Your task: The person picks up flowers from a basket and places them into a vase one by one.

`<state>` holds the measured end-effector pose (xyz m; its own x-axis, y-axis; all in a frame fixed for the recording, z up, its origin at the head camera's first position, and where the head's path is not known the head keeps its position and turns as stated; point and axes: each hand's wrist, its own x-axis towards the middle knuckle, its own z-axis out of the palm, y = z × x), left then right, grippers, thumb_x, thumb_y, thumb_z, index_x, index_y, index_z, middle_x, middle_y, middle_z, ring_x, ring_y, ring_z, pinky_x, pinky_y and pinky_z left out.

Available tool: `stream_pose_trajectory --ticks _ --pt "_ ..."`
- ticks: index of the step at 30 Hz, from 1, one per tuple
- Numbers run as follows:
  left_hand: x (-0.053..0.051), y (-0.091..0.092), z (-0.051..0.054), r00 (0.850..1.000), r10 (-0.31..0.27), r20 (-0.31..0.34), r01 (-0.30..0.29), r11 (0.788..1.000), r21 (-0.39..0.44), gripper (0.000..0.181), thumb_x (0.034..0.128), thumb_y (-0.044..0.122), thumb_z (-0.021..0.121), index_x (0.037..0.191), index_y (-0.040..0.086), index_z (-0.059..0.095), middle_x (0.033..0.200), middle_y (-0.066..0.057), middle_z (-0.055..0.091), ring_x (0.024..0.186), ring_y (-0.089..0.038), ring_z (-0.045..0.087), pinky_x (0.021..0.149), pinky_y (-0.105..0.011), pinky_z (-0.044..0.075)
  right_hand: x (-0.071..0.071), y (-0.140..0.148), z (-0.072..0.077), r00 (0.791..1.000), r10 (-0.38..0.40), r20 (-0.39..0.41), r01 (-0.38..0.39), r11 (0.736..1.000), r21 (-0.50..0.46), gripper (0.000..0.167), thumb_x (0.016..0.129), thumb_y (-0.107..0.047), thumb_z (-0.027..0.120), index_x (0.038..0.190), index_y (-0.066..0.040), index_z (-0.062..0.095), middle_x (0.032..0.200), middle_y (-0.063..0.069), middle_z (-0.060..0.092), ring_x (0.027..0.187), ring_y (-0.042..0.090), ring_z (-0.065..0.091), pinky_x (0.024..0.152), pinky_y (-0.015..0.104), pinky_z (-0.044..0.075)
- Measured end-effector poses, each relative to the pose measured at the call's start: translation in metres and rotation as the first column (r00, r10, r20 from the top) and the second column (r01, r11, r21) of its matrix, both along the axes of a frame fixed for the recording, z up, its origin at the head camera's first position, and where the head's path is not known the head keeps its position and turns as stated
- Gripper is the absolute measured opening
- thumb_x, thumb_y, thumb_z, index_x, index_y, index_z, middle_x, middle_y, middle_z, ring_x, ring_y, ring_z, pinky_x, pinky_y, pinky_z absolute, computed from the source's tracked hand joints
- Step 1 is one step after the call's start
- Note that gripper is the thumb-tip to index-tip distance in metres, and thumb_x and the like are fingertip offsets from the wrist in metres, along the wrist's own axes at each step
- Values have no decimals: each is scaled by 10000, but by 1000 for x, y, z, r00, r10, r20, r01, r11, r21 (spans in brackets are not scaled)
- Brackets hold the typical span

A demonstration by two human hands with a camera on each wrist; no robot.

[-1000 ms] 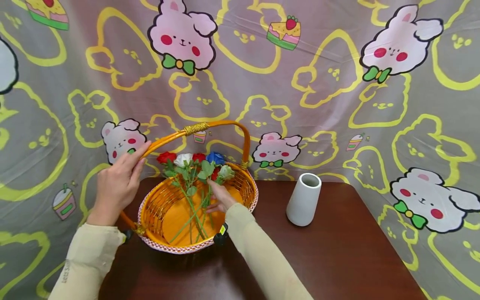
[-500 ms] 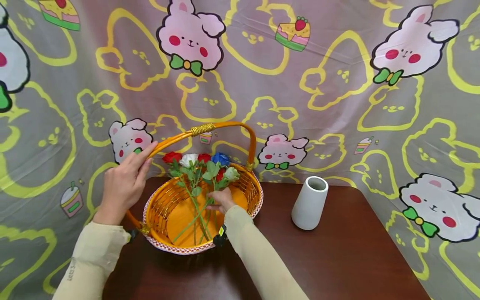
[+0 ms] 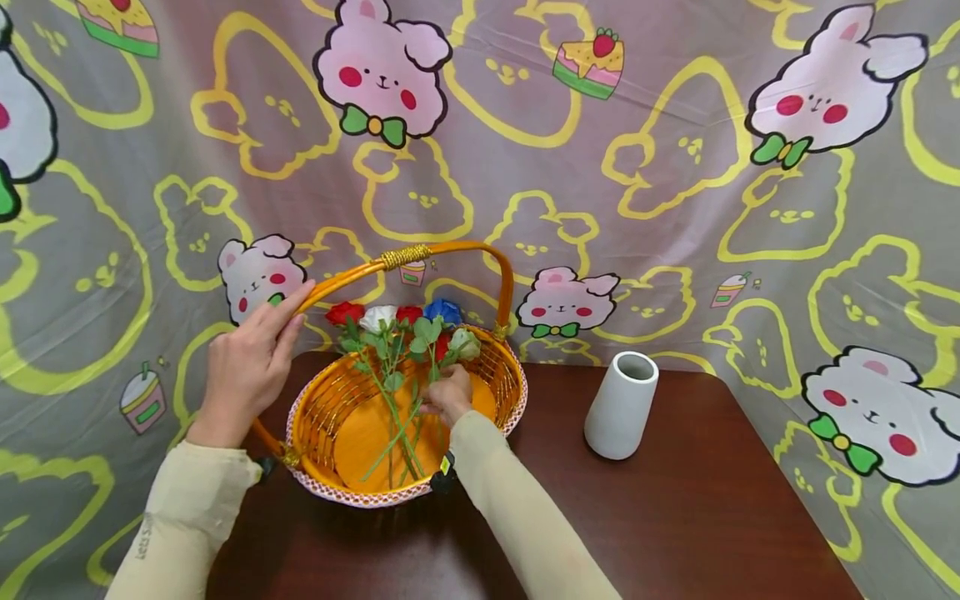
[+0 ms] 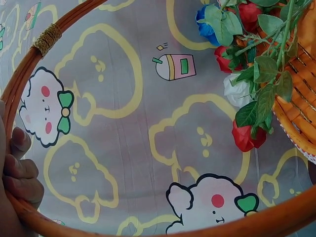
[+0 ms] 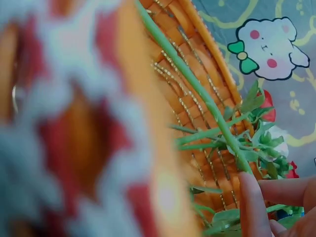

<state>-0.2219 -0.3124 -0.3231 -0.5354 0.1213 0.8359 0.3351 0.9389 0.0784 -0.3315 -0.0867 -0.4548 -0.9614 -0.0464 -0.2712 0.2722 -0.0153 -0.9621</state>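
Observation:
In the head view my left hand grips the left side of the arched handle of an orange woven basket. The left wrist view shows its fingers curled round that handle. Inside the basket my right hand pinches a green stem between thumb and finger, clearest in the right wrist view. That stem appears to belong to the pale greenish-white rose. Red roses, a white rose and a blue rose lean on the basket's far rim, their stems crossing below.
A white tapered vase stands upright on the dark brown table, right of the basket. Behind the table hangs a grey cloth printed with rabbits. A patterned trim edges the basket rim, close to my right forearm.
My right hand has closed its fingers on a stem and shifted slightly right and up. The pale rose and its stem's lower end moved a little. The left hand keeps its hold on the handle.

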Motion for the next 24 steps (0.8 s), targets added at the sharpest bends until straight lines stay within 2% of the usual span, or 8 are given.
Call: stream_pose_trajectory --ticks 4,7,10,12,15,17,20,24 --pt "0 0 0 1000 1 -1 -1 1000 -1 438 1057 251 588 1493 279 576 733 -77 541 488 -139 301 460 -307 250 0 2 2 1000 -5 -10 5 1000 23 648 872 160 658 1475 -9 488 1365 259 545 844 379 728 604 342 608" --pt "1 0 0 1000 5 0 -5 1000 0 438 1057 250 587 1493 282 575 728 -74 535 488 -140 299 459 -307 249 0 7 1 999 32 -1 -32 999 3 626 888 143 656 1473 -5 490 1303 281 573 972 422 727 668 369 624" --pt "1 0 -1 1000 8 6 -8 1000 1 440 1057 249 587 1495 286 573 727 -70 531 490 -137 296 461 -307 250 0 14 0 998 68 9 -68 998 -12 574 905 121 671 1449 8 525 1169 276 647 933 387 745 768 416 630" --pt "1 -1 -1 1000 10 8 -10 1000 2 442 1056 247 589 1496 288 572 728 -67 532 492 -134 296 462 -307 250 -2 18 -2 997 74 16 -74 997 -17 526 911 107 687 1416 17 570 1093 253 690 869 344 756 776 415 629" --pt "1 -1 -1 1000 12 9 -12 1000 3 446 1054 241 592 1496 290 571 735 -69 543 496 -134 301 464 -307 252 -5 23 -3 997 78 18 -77 997 -12 445 924 79 698 1360 32 622 1084 255 713 705 257 733 735 388 632" --pt "1 -1 -1 1000 12 7 -12 1000 3 449 1051 237 596 1496 290 572 740 -72 553 497 -134 304 464 -306 253 -7 26 -3 997 78 15 -78 997 9 380 941 42 700 1319 40 656 1113 260 709 619 194 693 723 381 632" --pt "0 -1 -1 1000 12 6 -12 1000 3 448 1051 241 596 1496 289 572 746 -75 561 495 -134 304 462 -305 254 -10 29 -4 997 75 11 -76 996 46 296 959 -20 708 1250 39 708 1134 241 708 557 145 650 797 443 623" --pt "0 -1 0 1000 14 14 -14 1000 2 438 1063 271 576 1501 292 566 737 -66 539 493 -128 286 460 -304 252 -12 32 -4 995 70 -67 -57 983 176 207 951 -83 742 1134 5 782 1036 158 728 539 130 611 773 472 623"
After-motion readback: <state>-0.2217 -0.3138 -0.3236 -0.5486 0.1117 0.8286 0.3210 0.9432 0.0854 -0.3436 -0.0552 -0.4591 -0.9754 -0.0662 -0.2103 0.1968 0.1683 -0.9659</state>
